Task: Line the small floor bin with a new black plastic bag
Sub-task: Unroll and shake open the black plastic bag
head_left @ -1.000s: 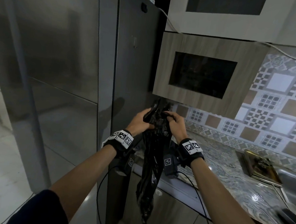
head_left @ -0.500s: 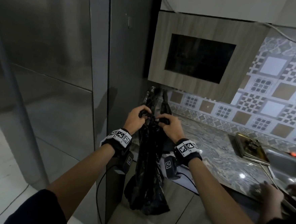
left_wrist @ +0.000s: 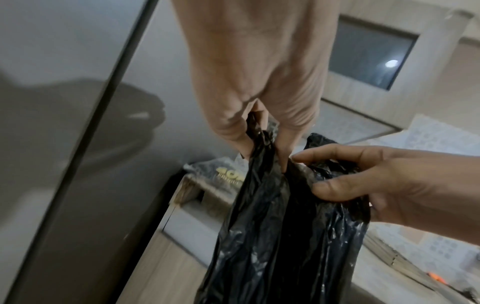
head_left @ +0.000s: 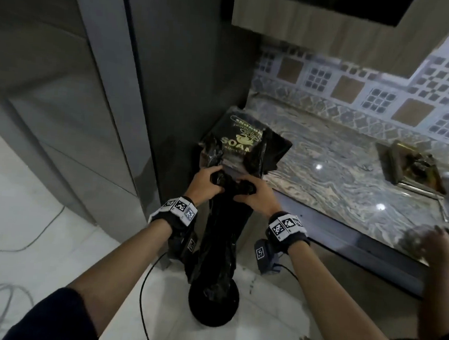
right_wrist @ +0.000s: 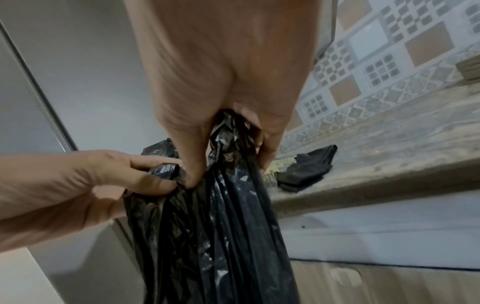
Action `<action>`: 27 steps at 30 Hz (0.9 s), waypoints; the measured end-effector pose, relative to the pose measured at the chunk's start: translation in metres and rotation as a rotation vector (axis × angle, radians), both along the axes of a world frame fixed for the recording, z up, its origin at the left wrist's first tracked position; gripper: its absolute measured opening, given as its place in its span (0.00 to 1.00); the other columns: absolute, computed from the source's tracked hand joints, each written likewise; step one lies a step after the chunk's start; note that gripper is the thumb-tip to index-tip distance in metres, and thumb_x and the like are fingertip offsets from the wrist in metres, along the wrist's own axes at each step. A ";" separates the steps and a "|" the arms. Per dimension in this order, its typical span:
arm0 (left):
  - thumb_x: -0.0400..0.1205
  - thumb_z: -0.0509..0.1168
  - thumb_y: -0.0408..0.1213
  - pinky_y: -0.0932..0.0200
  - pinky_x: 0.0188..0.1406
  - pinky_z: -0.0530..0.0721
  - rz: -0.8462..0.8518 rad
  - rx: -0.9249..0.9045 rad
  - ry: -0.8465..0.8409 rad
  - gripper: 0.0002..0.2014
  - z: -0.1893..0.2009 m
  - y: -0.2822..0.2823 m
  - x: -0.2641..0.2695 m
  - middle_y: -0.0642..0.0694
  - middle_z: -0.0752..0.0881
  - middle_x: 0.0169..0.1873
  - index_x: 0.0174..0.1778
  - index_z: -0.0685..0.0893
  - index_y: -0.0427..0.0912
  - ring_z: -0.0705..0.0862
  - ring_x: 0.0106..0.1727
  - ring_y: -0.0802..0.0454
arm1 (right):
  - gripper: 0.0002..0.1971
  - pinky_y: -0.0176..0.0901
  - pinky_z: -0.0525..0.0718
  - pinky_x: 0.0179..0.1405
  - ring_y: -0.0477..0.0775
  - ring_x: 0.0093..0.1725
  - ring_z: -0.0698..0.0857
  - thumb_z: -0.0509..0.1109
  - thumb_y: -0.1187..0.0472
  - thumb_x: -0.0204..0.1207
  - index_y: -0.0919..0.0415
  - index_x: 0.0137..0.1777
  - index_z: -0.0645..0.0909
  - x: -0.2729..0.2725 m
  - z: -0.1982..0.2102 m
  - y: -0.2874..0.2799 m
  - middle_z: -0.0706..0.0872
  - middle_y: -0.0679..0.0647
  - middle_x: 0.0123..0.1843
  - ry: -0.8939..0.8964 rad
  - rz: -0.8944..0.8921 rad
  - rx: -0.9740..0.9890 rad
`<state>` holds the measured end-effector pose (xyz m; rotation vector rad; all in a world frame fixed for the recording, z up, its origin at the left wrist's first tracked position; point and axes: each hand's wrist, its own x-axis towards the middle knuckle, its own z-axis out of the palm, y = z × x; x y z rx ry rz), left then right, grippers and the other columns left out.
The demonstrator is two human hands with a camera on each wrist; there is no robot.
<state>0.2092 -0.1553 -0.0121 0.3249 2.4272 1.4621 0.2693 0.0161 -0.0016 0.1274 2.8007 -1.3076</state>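
1. My left hand (head_left: 207,182) pinches one side of the top edge of the black plastic bag (head_left: 221,238), with the fingers curled around the gathered plastic.
2. My right hand (head_left: 253,195) grips the other side of the same edge; the two hands are just beside each other, both forearms stretched forward.
3. The bag hangs straight down, and its lower end reaches the small black floor bin (head_left: 213,305) that stands on the white floor.
4. The bag hangs between the grey fridge (head_left: 155,85) on the left and the edge of the marble counter (head_left: 350,176) on the right.
5. The head view shows the bin; the wrist views do not.
6. On the counter, behind my hands, lies a black pack with gold print (head_left: 242,142).
7. Another person's hand (head_left: 435,248) is at the counter edge on the right.
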 end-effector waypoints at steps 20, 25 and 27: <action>0.78 0.69 0.25 0.61 0.69 0.79 0.114 -0.093 -0.217 0.26 -0.456 0.019 0.000 0.46 0.87 0.64 0.71 0.81 0.51 0.83 0.66 0.52 | 0.19 0.53 0.85 0.62 0.55 0.60 0.87 0.72 0.66 0.73 0.46 0.62 0.83 -0.012 -0.452 0.030 0.90 0.51 0.59 -0.188 -0.179 0.039; 0.79 0.68 0.29 0.52 0.68 0.83 0.073 -0.172 -0.291 0.23 -0.564 0.013 0.013 0.43 0.88 0.62 0.69 0.82 0.51 0.85 0.65 0.47 | 0.20 0.49 0.85 0.61 0.60 0.59 0.86 0.70 0.69 0.73 0.46 0.61 0.83 0.001 -0.560 0.029 0.88 0.58 0.59 -0.268 -0.225 0.114; 0.79 0.68 0.28 0.51 0.67 0.84 0.069 -0.209 -0.302 0.22 -0.597 0.008 0.017 0.42 0.89 0.61 0.68 0.83 0.51 0.86 0.64 0.45 | 0.20 0.41 0.83 0.58 0.61 0.57 0.86 0.68 0.70 0.74 0.50 0.62 0.84 0.009 -0.594 0.031 0.89 0.60 0.58 -0.285 -0.255 0.138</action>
